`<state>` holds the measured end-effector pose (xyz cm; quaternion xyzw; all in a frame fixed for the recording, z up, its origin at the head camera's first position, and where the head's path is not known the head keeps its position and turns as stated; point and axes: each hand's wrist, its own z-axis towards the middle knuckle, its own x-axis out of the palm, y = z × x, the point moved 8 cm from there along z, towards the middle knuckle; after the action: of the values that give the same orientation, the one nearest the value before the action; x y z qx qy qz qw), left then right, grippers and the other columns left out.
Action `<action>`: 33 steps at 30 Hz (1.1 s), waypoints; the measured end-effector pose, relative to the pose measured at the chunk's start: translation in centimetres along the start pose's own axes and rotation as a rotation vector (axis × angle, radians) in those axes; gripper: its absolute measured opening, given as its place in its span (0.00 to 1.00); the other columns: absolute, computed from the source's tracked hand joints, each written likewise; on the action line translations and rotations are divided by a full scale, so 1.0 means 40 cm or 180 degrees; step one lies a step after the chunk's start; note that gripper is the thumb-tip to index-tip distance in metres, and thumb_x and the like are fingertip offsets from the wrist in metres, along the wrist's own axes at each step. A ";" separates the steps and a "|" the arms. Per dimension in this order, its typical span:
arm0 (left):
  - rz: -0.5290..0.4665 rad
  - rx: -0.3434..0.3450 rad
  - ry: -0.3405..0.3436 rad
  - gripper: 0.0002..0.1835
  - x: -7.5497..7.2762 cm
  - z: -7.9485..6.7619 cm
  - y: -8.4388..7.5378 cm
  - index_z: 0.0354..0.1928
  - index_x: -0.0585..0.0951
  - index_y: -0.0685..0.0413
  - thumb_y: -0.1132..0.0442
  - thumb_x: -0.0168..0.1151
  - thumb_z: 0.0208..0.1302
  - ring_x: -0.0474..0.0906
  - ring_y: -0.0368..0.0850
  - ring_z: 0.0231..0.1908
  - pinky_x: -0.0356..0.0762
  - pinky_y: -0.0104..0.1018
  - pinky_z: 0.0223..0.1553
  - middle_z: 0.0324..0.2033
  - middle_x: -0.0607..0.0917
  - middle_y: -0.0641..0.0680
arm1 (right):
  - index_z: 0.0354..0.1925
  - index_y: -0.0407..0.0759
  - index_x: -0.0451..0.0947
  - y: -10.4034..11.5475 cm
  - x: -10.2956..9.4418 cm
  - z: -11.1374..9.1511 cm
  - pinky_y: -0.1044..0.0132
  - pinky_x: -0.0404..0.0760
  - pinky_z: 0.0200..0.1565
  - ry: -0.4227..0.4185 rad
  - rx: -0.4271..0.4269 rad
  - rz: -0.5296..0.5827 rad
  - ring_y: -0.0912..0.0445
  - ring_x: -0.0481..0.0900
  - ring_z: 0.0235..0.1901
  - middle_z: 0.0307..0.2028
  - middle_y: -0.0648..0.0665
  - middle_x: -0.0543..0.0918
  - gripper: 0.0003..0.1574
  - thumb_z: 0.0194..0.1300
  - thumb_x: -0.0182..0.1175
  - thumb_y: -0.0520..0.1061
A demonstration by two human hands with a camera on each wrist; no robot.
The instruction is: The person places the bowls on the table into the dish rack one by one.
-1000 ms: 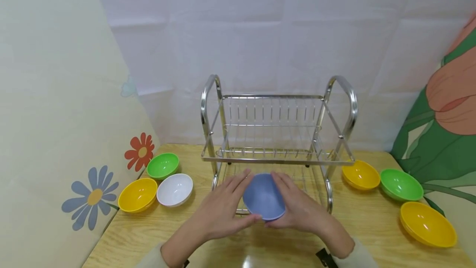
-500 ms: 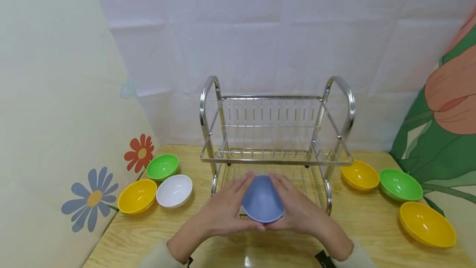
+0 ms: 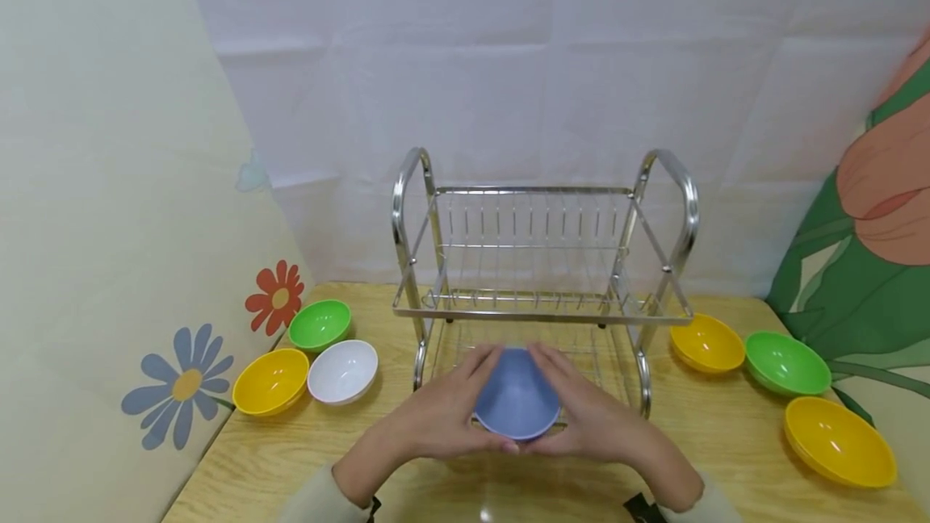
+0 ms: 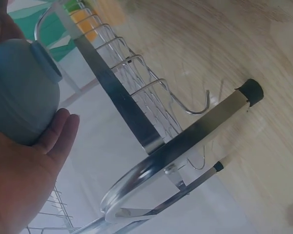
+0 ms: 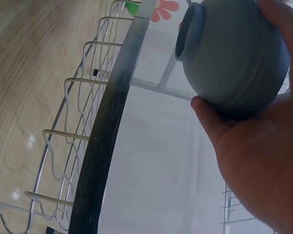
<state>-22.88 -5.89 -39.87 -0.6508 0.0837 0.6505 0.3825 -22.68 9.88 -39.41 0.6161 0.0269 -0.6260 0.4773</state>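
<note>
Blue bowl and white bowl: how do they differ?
The blue bowl is held between the left hand and right hand; the white bowl stands on the table, untouched. In the head view, the blue bowl overlaps the rack; the white bowl sits left of it. Both are round and appear empty.

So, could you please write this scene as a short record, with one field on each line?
held item: blue bowl, its opening toward the head camera
hands: left hand and right hand grip it from opposite sides
rack: two-tier metal rack
left of rack: green bowl, yellow bowl, white bowl
right of rack: smaller yellow bowl, second green bowl, larger yellow bowl
surface: wood-grain table
</note>
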 end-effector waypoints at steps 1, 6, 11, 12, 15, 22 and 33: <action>-0.0037 0.0007 -0.0013 0.63 -0.001 -0.001 0.000 0.81 0.42 0.42 0.19 0.56 0.52 0.71 0.50 0.66 0.80 0.46 0.58 0.77 0.56 0.51 | 0.80 0.47 0.43 -0.004 -0.005 -0.005 0.41 0.78 0.60 0.0008 0.0031 0.0070 0.36 0.67 0.69 0.77 0.35 0.53 0.74 0.50 0.71 0.72; -0.0209 -0.0028 -0.0121 0.63 -0.010 -0.005 0.007 0.80 0.41 0.37 0.23 0.63 0.51 0.72 0.50 0.65 0.82 0.46 0.55 0.77 0.55 0.49 | 0.80 0.59 0.46 -0.012 -0.045 -0.016 0.43 0.80 0.59 -0.0271 0.0008 0.0501 0.39 0.74 0.65 0.75 0.39 0.62 0.62 0.59 0.72 0.59; -0.0276 -0.0087 -0.0294 0.65 -0.019 -0.007 0.013 0.80 0.39 0.33 0.28 0.69 0.48 0.74 0.50 0.63 0.82 0.46 0.53 0.77 0.53 0.47 | 0.76 0.54 0.56 -0.012 -0.084 -0.011 0.50 0.80 0.60 -0.0762 -0.0183 0.1046 0.42 0.77 0.63 0.69 0.41 0.70 0.45 0.67 0.64 0.40; -0.0283 -0.0090 -0.0325 0.66 -0.020 -0.007 0.012 0.80 0.39 0.32 0.27 0.69 0.48 0.74 0.50 0.62 0.82 0.45 0.53 0.77 0.53 0.47 | 0.75 0.52 0.58 -0.014 -0.088 -0.010 0.52 0.80 0.61 -0.0866 -0.0182 0.1138 0.43 0.77 0.63 0.68 0.40 0.71 0.42 0.69 0.62 0.38; -0.0309 -0.0073 -0.0422 0.66 -0.024 -0.005 0.010 0.80 0.38 0.32 0.26 0.69 0.47 0.75 0.50 0.61 0.82 0.46 0.53 0.77 0.55 0.48 | 0.70 0.46 0.64 -0.024 -0.094 -0.007 0.60 0.81 0.59 -0.1188 -0.0095 0.1460 0.48 0.78 0.61 0.63 0.37 0.75 0.31 0.72 0.56 0.35; -0.0340 0.0028 -0.0568 0.68 -0.021 -0.002 -0.003 0.81 0.39 0.40 0.26 0.69 0.47 0.71 0.55 0.65 0.80 0.49 0.57 0.76 0.54 0.51 | 0.62 0.32 0.70 -0.036 -0.077 0.001 0.72 0.80 0.56 -0.1828 0.0177 0.1952 0.60 0.79 0.57 0.57 0.36 0.79 0.20 0.75 0.50 0.35; -0.0448 -0.0053 -0.0758 0.70 -0.018 0.008 -0.010 0.80 0.36 0.34 0.32 0.75 0.46 0.70 0.54 0.66 0.80 0.50 0.58 0.76 0.54 0.50 | 0.67 0.36 0.67 -0.022 -0.033 0.023 0.67 0.81 0.52 -0.1741 0.0253 0.2033 0.61 0.77 0.56 0.61 0.38 0.76 0.23 0.77 0.49 0.40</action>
<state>-22.98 -5.69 -39.01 -0.5764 -0.0136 0.6953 0.4290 -24.20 10.54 -38.63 0.4225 -0.3173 -0.5876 0.6128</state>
